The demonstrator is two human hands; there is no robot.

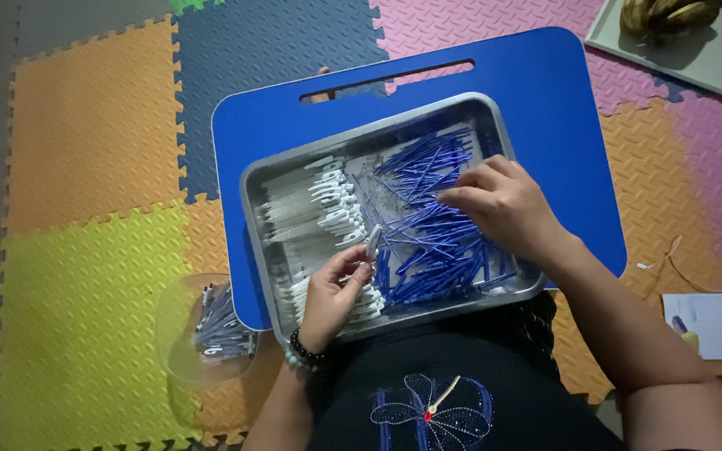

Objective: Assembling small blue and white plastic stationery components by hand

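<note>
Two hands over tray (254, 188): left hand (333, 292) pinching white cap (373, 240) upright for fitting, right hand (503, 205) closed on blue pens (436, 242), sorting.

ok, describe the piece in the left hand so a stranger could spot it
Find the blue lap board and the metal tray on it. At the tray's near edge the left hand pinches one white pen barrel, tip raised. It is the only white piece lifted off the pile; the blue refills lie to its right.
</note>
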